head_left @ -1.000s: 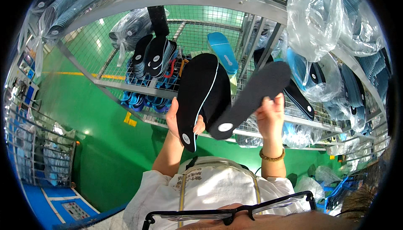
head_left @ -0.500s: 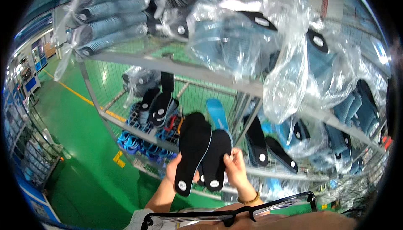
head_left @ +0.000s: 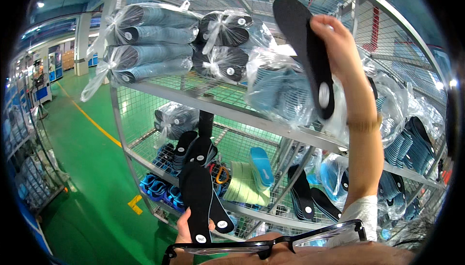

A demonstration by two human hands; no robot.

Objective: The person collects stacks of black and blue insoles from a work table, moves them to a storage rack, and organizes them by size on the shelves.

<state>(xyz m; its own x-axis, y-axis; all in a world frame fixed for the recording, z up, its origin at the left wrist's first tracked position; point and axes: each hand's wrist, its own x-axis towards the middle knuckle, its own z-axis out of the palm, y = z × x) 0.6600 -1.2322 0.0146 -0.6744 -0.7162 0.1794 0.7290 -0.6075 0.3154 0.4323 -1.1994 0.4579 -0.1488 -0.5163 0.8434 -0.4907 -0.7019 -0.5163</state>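
Observation:
My right hand [head_left: 337, 47] is raised in front of the upper rack shelf, its fingers closed on the edge of a black shoe insole [head_left: 301, 37] with a white oval label at its lower end. Low in the middle, my left hand [head_left: 182, 227] grips black insoles [head_left: 197, 199], at least two fanned apart, each with a round white label at its end. Behind the raised insole, a clear plastic bag [head_left: 278, 83] holds a stack of blue-grey insoles. Part of my left hand is covered by the insoles it holds.
The grey wire rack [head_left: 232, 111] fills the middle and right. Tied bags of insoles [head_left: 155, 54] lie on its upper shelf. Lower down are black insole stacks [head_left: 301, 195], blue insoles [head_left: 262, 166] and a pale green stack [head_left: 242, 182]. Green floor [head_left: 92, 158] runs along the left.
My right hand has left the insoles held between both hands and risen to the upper right with one black insole. My left hand has moved slightly left and down with the others.

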